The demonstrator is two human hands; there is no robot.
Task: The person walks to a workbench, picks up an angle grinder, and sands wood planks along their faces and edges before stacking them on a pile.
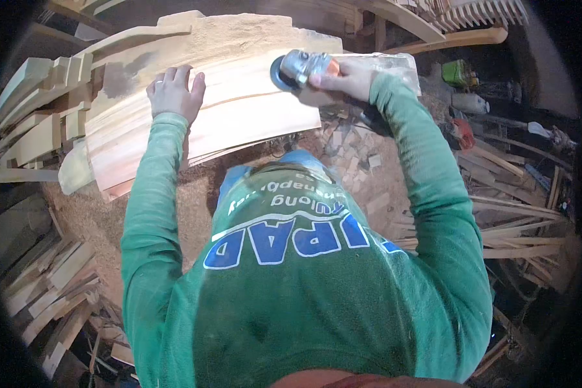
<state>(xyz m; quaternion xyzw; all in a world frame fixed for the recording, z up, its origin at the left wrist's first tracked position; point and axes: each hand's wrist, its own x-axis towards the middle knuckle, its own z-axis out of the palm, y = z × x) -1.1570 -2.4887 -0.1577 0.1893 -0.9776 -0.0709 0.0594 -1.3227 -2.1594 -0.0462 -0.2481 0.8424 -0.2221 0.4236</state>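
Note:
A wide, pale wooden panel (pixel 258 119) lies across the work surface in front of me, brightly lit, with a dark line along its grain. My left hand (pixel 176 94) rests on the panel's left part, palm down with the fingers spread. My right hand (pixel 346 83) is wrapped round an angle grinder (pixel 306 66) with an orange body and a silver head. The grinder's round disc is at the panel's upper right part; whether it touches the wood I cannot tell. Sawdust (pixel 239 35) covers the surface behind the panel.
Curved, cut wooden pieces (pixel 39 123) are stacked at the left. Wood offcuts lie at the lower left (pixel 64 284) and in strips at the right (pixel 517 226). Small wood blocks (pixel 355 152) litter the floor. A green object (pixel 458 74) and a red tool (pixel 462 134) lie at right.

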